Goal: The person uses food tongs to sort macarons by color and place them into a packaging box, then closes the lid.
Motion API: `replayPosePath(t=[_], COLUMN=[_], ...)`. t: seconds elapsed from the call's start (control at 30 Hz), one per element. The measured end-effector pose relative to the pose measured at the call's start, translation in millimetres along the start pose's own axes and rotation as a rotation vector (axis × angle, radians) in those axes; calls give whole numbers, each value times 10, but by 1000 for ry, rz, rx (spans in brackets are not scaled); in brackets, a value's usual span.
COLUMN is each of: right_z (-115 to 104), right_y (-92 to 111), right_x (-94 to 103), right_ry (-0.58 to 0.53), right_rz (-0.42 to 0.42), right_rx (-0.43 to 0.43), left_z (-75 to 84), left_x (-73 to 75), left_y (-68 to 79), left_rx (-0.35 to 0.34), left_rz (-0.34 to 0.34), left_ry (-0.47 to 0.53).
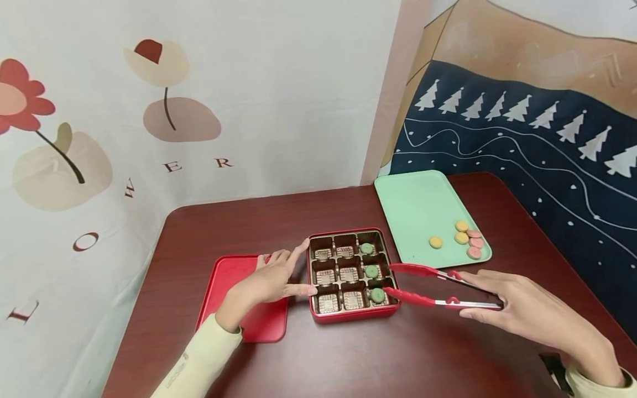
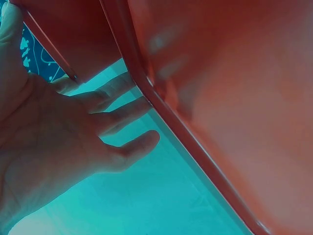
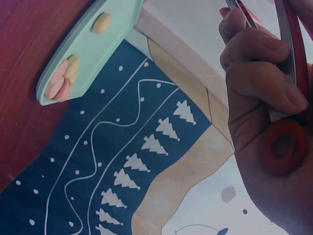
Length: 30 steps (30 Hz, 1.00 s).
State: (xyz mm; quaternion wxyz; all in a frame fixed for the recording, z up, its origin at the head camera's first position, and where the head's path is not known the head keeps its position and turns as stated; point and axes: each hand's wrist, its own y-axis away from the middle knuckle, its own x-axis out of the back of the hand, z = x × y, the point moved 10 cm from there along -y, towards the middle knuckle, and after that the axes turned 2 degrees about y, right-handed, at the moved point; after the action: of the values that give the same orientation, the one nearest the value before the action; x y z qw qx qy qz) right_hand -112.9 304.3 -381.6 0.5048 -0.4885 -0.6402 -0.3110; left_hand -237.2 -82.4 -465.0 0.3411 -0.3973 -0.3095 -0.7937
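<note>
A red square box (image 1: 355, 318) with a brown divided insert stands mid-table. Green macarons (image 1: 371, 271) sit in its right column, one per compartment; the other compartments hold none. My left hand (image 1: 271, 281) rests along the box's left side, thumb and index finger spread at its rim, the other fingers over a red tray-like lid (image 1: 266, 326). In the left wrist view the fingers look extended beside the lid (image 2: 234, 122). My right hand (image 1: 527, 309) holds red-tipped tongs (image 1: 415, 298), their arms spread apart. The tips are at the box's right edge, with no macaron between them.
On a mint green tray (image 1: 413, 204) at the back right lie several yellow macarons (image 1: 435, 242) and pink macarons (image 1: 474, 252). A printed cloth (image 1: 298, 99) hangs behind the brown table (image 1: 239, 229).
</note>
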Motion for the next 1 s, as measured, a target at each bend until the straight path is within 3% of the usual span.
replayPosePath(t=[0.2,0.43,0.7,1.0], right_z=[25,135,231,407], right_y=[-8,12,62,169], right_x=[12,-22,55,17], right_ry=[12,21,71,80], right_rz=[38,-5,50,48], right_rx=[26,-44,-53,-119], left_z=[-8,-8,-8,-18], left_x=[5,0,-15,7], left_y=[33,44,7,17], left_rx=[-20,-16,7,17], left_rz=[9,11,4,2], left_ry=[9,15,2,-8])
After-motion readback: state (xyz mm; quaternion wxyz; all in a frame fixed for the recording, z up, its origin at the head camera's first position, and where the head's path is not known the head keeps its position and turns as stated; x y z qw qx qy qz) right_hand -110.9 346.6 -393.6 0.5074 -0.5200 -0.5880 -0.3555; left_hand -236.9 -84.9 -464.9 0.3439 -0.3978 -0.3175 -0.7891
